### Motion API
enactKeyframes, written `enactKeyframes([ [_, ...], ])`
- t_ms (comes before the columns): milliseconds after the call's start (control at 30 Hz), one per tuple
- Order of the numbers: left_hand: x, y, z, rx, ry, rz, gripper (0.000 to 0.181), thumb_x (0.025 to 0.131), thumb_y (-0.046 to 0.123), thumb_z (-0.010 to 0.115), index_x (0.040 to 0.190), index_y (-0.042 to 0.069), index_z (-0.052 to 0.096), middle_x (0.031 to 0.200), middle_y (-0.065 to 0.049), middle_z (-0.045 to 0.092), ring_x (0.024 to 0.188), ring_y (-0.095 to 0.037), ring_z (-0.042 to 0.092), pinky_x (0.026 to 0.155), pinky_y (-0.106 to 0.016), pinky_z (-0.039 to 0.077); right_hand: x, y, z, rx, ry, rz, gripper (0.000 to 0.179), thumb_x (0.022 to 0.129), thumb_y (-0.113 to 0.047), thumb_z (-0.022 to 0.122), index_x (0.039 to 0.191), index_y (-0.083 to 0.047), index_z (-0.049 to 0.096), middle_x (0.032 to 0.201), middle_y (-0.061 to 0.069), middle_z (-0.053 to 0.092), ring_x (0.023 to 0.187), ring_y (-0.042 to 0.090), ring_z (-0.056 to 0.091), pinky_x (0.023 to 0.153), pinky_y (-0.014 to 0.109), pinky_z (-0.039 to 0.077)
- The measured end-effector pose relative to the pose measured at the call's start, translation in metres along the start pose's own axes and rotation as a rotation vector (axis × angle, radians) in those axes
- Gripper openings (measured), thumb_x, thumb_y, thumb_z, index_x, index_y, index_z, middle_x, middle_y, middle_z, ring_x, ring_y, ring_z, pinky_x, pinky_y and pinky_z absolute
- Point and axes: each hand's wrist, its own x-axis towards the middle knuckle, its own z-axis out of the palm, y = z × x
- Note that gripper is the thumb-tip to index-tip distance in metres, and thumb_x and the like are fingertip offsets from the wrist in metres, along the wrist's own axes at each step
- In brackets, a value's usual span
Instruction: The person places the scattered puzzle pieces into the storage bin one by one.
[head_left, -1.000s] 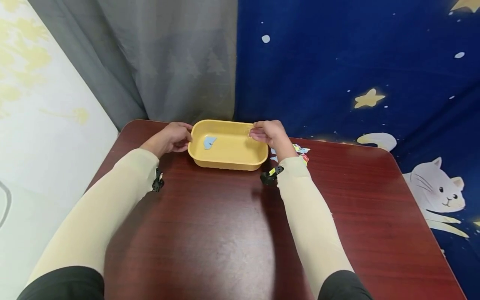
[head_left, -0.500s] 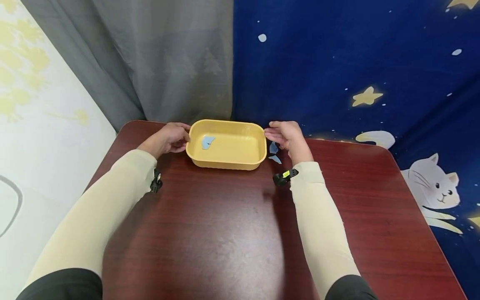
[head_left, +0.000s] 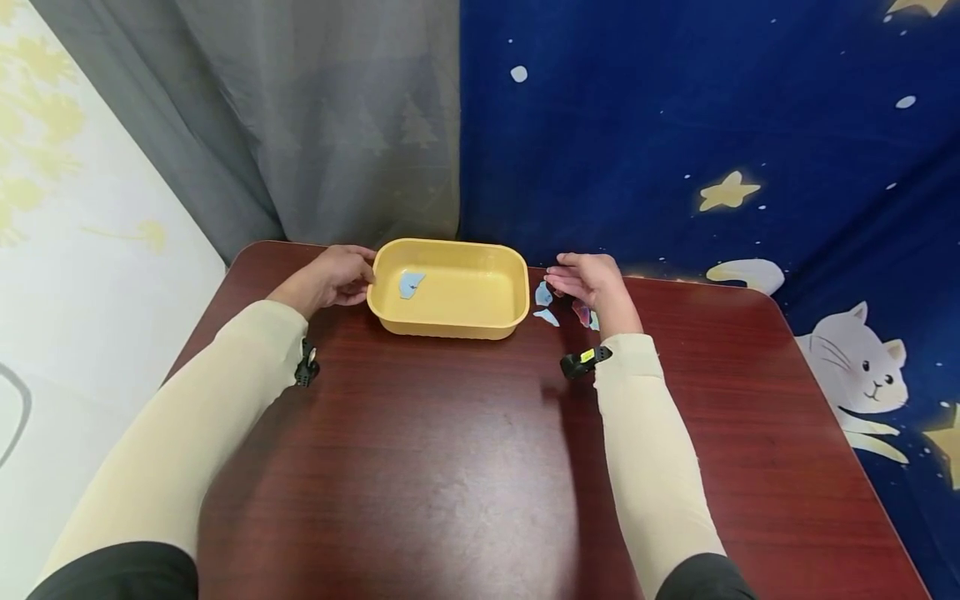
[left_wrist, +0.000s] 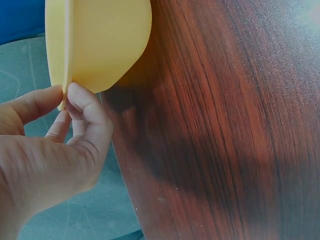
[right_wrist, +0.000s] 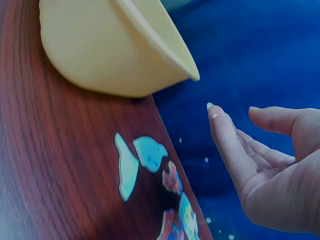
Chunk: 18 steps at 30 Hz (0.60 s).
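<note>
My left hand point(head_left: 335, 275) pinches the left end rim of a yellow plastic basin point(head_left: 450, 327). The left wrist view shows thumb and fingers point(left_wrist: 90, 117) on either side of that rim. Inside the basin, toward its left end, lies a flat light-blue piece point(head_left: 410, 284) with an irregular outline. My right hand point(head_left: 592, 282) hovers past the basin's right end, holding nothing, its fingers extended and thumb apart. Below it on the table are several flat pieces like puzzle pieces: a pale sliver point(right_wrist: 127, 172), a blue one point(right_wrist: 150, 153) and red-patterned ones point(right_wrist: 172, 179).
The dark red wooden table point(head_left: 450, 458) has its back edge right behind the basin and the pieces. A grey curtain point(head_left: 352, 125) and a blue star-patterned curtain point(head_left: 637, 125) hang behind it. A white wall panel point(head_left: 90, 275) stands at the left.
My right hand has moved right, from over the basin's right end to above the loose pieces, uncovering some of them. My left hand stays on the rim.
</note>
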Motion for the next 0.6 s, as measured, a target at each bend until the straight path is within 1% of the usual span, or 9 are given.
enactKeyframes([
  [100,0.000,-0.001,-0.001,0.001,0.000,0.001,0.054,0.093,0.004,0.052,0.144,0.013,0.041,0.079,-0.001,0.054,0.061,-0.012,0.055,0.062,-0.026,0.053,0.001,0.003,-0.008,0.008,0.020,0.014,0.036,0.095,-0.010,0.060,0.128,0.004,0.053,0.084,0.014,0.073,0.089,0.028,0.072,0.084,0.033,0.054],
  [167,0.001,-0.001,-0.001,0.003,0.000,0.002,0.054,0.093,0.004,0.052,0.144,0.013,0.041,0.081,-0.001,0.054,0.062,-0.012,0.055,0.062,-0.026,0.053,0.002,0.004,-0.015,0.004,0.035,0.024,0.034,0.096,-0.012,0.060,0.125,0.002,0.054,0.085,0.014,0.073,0.090,0.028,0.072,0.082,0.032,0.055],
  [233,0.001,-0.002,-0.001,0.004,0.001,0.001,0.053,0.093,0.004,0.052,0.144,0.013,0.042,0.083,-0.002,0.054,0.062,-0.013,0.055,0.063,-0.026,0.054,0.003,0.006,-0.021,0.009,0.051,0.037,0.034,0.095,-0.012,0.060,0.126,0.001,0.054,0.085,0.014,0.073,0.090,0.027,0.072,0.080,0.031,0.056],
  [333,0.002,-0.001,0.000,0.002,0.004,-0.002,0.052,0.093,0.004,0.052,0.143,0.013,0.043,0.084,-0.002,0.054,0.063,-0.013,0.055,0.065,-0.027,0.054,0.005,0.007,-0.029,0.020,0.065,0.063,0.044,0.096,-0.012,0.060,0.136,0.002,0.048,0.082,0.012,0.073,0.084,0.024,0.073,0.076,0.029,0.056],
  [433,0.002,-0.001,0.001,0.000,0.002,-0.003,0.052,0.093,0.004,0.052,0.144,0.013,0.043,0.085,-0.002,0.054,0.064,-0.013,0.055,0.067,-0.028,0.055,0.006,0.009,-0.036,0.040,0.069,0.086,0.048,0.096,-0.011,0.059,0.140,0.002,0.045,0.081,0.013,0.072,0.081,0.024,0.073,0.076,0.030,0.057],
  [533,0.002,0.000,0.001,-0.003,0.003,-0.007,0.052,0.093,0.004,0.052,0.144,0.013,0.043,0.084,-0.002,0.053,0.064,-0.013,0.055,0.066,-0.027,0.055,0.005,0.010,-0.042,0.041,0.071,0.099,0.044,0.096,-0.010,0.059,0.137,0.001,0.047,0.081,0.013,0.072,0.080,0.024,0.073,0.076,0.031,0.057],
  [600,0.002,0.000,0.001,-0.003,0.008,-0.010,0.052,0.093,0.004,0.052,0.144,0.014,0.043,0.084,-0.002,0.053,0.063,-0.013,0.055,0.065,-0.027,0.054,0.005,0.010,-0.046,0.030,0.073,0.098,0.037,0.096,-0.010,0.059,0.131,0.000,0.051,0.080,0.013,0.072,0.079,0.024,0.074,0.077,0.031,0.057],
])
